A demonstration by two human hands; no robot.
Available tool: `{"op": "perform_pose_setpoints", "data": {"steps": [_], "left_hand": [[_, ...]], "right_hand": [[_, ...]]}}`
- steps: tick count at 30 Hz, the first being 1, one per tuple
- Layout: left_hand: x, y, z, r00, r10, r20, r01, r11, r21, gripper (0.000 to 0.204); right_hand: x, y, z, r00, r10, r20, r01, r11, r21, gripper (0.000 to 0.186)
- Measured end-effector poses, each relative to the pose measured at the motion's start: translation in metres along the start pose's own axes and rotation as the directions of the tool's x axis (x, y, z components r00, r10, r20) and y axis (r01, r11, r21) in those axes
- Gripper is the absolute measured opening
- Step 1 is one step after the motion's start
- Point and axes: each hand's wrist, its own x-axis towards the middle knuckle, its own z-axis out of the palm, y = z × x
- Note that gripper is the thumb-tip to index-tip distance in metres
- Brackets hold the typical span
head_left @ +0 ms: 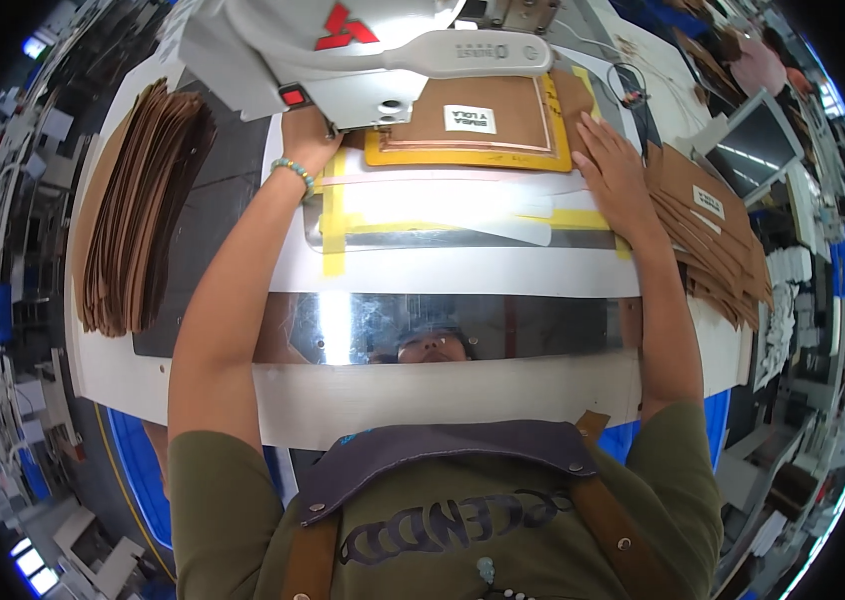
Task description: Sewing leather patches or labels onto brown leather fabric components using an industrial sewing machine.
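Note:
A brown fabric piece (pixel 518 120) with a white label (pixel 470 119) lies inside a yellow frame (pixel 463 161), beneath the head of a white sewing machine (pixel 243 55). My right hand (pixel 615 175) rests flat at the frame's right end, fingers stretched over brown material beside it. On the other side, my left hand (pixel 308 142) reaches beside and partly under the machine head. Its fingers are hidden there, so what they touch does not show. A beaded bracelet circles that wrist.
A stack of brown pieces (pixel 133 215) stands at the left of the table. More brown labelled pieces (pixel 708 235) lie fanned out on the right, near a screen (pixel 755 145). Yellow tape (pixel 335 225) marks the white work surface. A shiny metal plate (pixel 543 328) lies nearer me.

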Motion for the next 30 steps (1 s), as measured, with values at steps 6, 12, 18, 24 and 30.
{"op": "perform_pose_setpoints", "data": {"steps": [6, 12, 18, 24, 30], "left_hand": [[0.066, -0.060, 0.015, 0.895, -0.277, -0.349, 0.265, 0.961, -0.083, 0.023], [-0.017, -0.086, -0.176, 0.904, -0.222, -0.365, 0.212, 0.975, -0.068, 0.019], [-0.212, -0.064, -0.410, 0.658, -0.594, -0.463, 0.362, 0.789, -0.497, 0.027], [-0.451, -0.019, -0.452, 0.340, -0.732, -0.590, 0.704, 0.614, -0.357, 0.037], [-0.676, 0.021, -0.401, 0.009, -0.869, -0.494, 0.996, 0.053, -0.074, 0.046]], "right_hand": [[-0.004, 0.009, -0.001, 0.999, -0.037, -0.031, 0.038, 0.998, 0.055, 0.049], [0.000, 0.028, 0.004, 0.995, -0.089, -0.050, 0.099, 0.965, 0.245, 0.047], [0.001, 0.048, 0.007, 0.996, -0.030, 0.087, 0.014, 0.983, 0.184, 0.054], [0.004, 0.063, 0.016, 0.993, -0.070, 0.091, 0.053, 0.983, 0.177, 0.057], [0.004, 0.062, 0.016, 0.994, -0.044, 0.104, 0.023, 0.982, 0.188, 0.058]]}}
